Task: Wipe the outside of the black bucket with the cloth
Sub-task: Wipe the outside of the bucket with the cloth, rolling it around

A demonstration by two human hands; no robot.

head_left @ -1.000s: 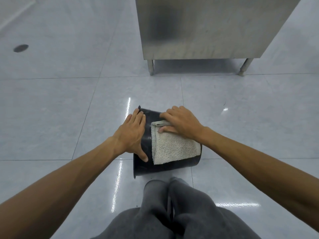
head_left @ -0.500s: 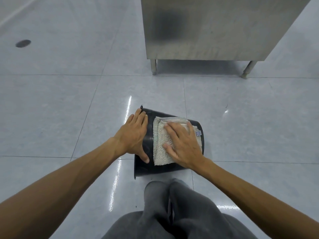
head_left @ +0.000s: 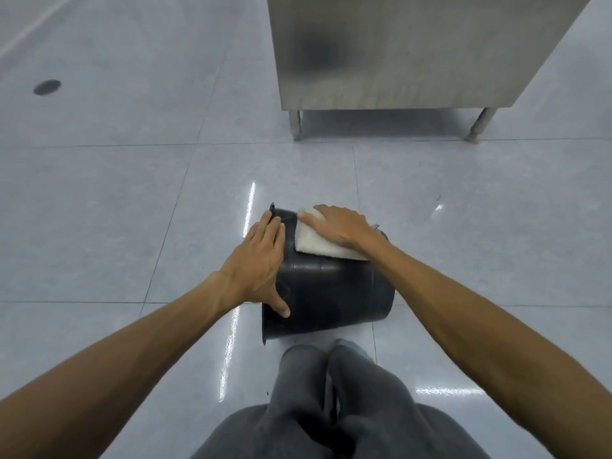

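On the tiled floor (head_left: 132, 210) the black bucket (head_left: 331, 293) lies on its side. Left grip (head_left: 261, 263), fingers straight, rests flat against its left wall. Right grip (head_left: 341, 226), fingers extended, presses the cloth (head_left: 314, 248) onto its far upper side.

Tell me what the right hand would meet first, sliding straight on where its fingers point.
Probably the left hand, whose fingertips rest just ahead on the black plastic bucket; depth unclear.

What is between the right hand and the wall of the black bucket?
The white cloth: in the head view, the right hand presses it flat against the outside of the black bucket, which lies on its side.
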